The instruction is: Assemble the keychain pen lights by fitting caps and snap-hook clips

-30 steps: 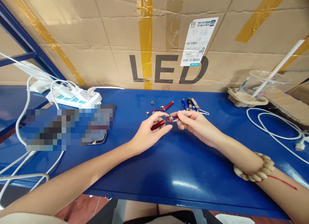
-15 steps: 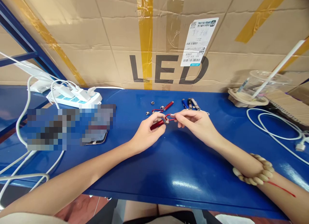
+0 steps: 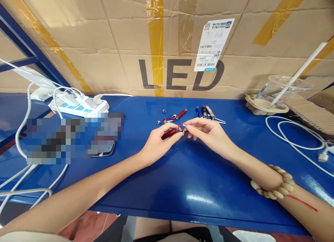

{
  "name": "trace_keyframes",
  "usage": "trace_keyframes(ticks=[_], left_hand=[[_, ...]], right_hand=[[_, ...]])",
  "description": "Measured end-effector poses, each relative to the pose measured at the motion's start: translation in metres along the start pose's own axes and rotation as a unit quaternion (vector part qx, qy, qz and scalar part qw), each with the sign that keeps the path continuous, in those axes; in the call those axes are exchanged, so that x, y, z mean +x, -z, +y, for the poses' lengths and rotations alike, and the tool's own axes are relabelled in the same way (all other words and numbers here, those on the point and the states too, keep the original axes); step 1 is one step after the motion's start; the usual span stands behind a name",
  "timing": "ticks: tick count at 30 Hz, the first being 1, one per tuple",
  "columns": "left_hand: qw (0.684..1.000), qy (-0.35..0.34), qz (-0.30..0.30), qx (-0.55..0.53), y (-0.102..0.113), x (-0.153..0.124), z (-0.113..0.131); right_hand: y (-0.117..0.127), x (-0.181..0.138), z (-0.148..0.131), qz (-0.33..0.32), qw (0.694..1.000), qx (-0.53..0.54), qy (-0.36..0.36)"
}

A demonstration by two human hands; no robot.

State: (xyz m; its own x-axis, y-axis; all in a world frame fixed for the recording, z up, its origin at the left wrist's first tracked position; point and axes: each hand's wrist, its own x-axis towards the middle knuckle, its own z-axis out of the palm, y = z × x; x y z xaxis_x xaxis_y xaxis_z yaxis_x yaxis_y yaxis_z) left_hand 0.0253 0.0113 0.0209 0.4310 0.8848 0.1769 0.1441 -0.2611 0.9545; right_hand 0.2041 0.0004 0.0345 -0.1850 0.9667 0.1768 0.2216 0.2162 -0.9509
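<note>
My left hand (image 3: 159, 144) is closed around a small red metal tube, a mini flashlight body (image 3: 168, 133), held just above the blue table (image 3: 193, 172). My right hand (image 3: 208, 132) pinches a red clip with a silver end piece (image 3: 181, 127) against the tube's tip. Both hands meet at the middle of the table. Behind them lie another red tube (image 3: 181, 114), small silver rings (image 3: 165, 111), and a few blue, black and silver tubes (image 3: 205, 111).
A large cardboard box printed "LED" (image 3: 180, 75) walls off the back. A white power strip with plugs (image 3: 80, 106) and cables sits at left, a phone (image 3: 104, 152) beside a blurred patch. At right are a plastic cup with a straw (image 3: 284, 88) and a white cable (image 3: 297, 137).
My right hand has brought the red clip leftwards against the end of the tube in my left hand; both hands have drawn closer together.
</note>
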Motion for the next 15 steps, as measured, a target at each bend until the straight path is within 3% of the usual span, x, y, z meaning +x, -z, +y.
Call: trace_keyframes(ticks=[6, 11, 15], left_hand=[[1.000, 0.008, 0.011, 0.002, 0.0009, -0.0001, 0.0009], [1.000, 0.018, 0.019, 0.008, 0.0021, -0.0002, 0.0045], [1.000, 0.019, 0.013, 0.005, 0.0021, 0.0000, 0.0034]], right_hand=[[-0.0008, -0.0008, 0.0022, -0.011, 1.000, 0.001, 0.025], [-0.0018, -0.0041, 0.0005, -0.019, 0.990, -0.094, 0.103], [-0.0025, -0.0057, 0.0003, 0.011, 0.974, -0.161, 0.161]])
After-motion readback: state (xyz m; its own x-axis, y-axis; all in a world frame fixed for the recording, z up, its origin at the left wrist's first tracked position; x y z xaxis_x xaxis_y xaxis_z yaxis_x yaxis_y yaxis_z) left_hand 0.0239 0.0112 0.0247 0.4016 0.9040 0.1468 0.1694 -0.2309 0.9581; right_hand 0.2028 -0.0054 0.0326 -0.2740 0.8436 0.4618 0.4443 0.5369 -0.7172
